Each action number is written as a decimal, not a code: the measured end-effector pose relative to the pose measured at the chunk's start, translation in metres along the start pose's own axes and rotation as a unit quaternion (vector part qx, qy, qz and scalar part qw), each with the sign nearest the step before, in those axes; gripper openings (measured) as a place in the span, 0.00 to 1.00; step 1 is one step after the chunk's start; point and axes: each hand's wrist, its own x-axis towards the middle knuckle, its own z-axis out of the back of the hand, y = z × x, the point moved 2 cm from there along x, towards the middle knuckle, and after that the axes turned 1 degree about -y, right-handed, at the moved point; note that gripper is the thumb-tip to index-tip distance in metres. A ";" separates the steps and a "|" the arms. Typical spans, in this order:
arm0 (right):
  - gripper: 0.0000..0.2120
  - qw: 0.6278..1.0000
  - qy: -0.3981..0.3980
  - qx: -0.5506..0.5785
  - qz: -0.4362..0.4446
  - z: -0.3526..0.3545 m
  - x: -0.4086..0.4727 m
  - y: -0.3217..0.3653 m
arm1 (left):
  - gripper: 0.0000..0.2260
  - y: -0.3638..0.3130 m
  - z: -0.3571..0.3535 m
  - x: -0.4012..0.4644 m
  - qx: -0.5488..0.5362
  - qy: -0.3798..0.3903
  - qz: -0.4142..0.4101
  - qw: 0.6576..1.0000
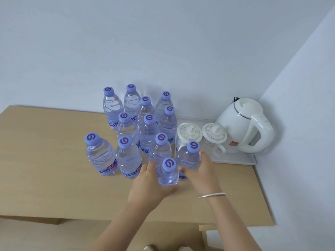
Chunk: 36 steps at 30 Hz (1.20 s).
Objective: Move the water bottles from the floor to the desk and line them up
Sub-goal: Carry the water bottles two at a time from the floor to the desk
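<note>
Several clear water bottles with purple caps stand upright in rough rows on the wooden desk (45,160). My left hand (150,183) grips the nearest bottle (168,173) from its left side. My right hand (201,171) holds another bottle (188,156) just behind and to the right, fingers wrapped round its side. Both bottles stand on the desk top. One bottle (100,156) stands apart at the front left of the group.
A white tray (235,160) at the back right carries two lidded glass mugs (189,134) and a white electric kettle (244,125). The mugs stand close to the right-hand bottles. Walls close the desk at the back and right.
</note>
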 end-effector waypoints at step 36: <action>0.22 0.861 -0.363 -0.088 -0.346 0.413 -0.463 -0.263 | 0.15 -0.298 -0.403 -0.359 0.251 0.383 -0.460 0.761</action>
